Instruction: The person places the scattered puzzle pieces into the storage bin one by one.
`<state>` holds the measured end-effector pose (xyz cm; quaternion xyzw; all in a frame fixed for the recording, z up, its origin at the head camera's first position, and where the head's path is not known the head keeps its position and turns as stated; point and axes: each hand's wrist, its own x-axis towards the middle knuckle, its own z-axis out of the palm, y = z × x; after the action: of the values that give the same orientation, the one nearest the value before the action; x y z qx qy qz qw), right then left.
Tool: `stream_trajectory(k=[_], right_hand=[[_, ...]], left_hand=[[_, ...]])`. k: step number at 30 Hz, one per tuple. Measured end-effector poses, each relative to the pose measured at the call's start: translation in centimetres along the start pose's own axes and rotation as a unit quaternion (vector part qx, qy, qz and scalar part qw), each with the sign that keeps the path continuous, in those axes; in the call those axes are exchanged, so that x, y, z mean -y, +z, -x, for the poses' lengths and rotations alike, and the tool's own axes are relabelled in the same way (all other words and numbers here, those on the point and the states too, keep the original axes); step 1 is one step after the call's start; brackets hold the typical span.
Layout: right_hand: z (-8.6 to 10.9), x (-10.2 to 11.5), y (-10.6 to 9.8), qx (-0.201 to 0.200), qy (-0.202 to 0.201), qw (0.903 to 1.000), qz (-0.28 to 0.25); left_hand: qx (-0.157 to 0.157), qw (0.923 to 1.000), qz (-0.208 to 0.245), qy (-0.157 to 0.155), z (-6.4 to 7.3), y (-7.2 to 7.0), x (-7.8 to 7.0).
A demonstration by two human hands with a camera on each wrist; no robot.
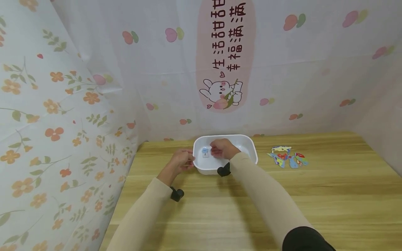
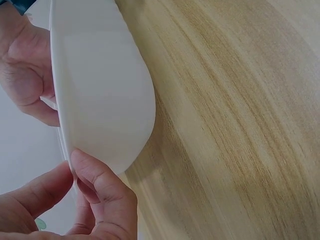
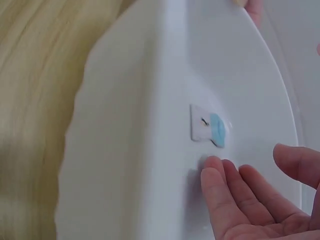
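A white rectangular basin [image 1: 205,170] with rounded corners stands on the wooden table. At its left end my left hand [image 1: 181,160] pinches the rim; the left wrist view shows thumb and forefinger [image 2: 100,172] closed on the thin edge. My right hand [image 1: 222,149] reaches down inside the basin, fingers extended and slightly bent, thumb apart, nothing between them. Close in front of its fingertips [image 3: 214,172] lies a small flat piece [image 3: 207,126], part white with a dark mark and part light blue, on the basin floor.
Several colourful flat cut-out pieces [image 1: 281,156] lie on the table [image 1: 314,198] to the right of the basin. Behind stands a printed cloth backdrop [image 1: 157,76], and a flowered cloth [image 1: 62,139] hangs along the left side.
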<state>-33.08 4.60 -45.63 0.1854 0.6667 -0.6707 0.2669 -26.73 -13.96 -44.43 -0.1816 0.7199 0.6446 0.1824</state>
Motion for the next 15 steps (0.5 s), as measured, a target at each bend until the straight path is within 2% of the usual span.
stream_trajectory(k=[6,15], right_hand=[[0.5,1.3,-1.4,0.008,-0.012,0.9998,-0.013],[2.5,3.5,-4.2,0.015,-0.012,0.9998,0.009]], left_hand=[[0.003,0.9999,0.012,0.004,0.0,0.1,0.0],[0.006,0.9998,0.015,0.006,0.2,0.0,0.0]])
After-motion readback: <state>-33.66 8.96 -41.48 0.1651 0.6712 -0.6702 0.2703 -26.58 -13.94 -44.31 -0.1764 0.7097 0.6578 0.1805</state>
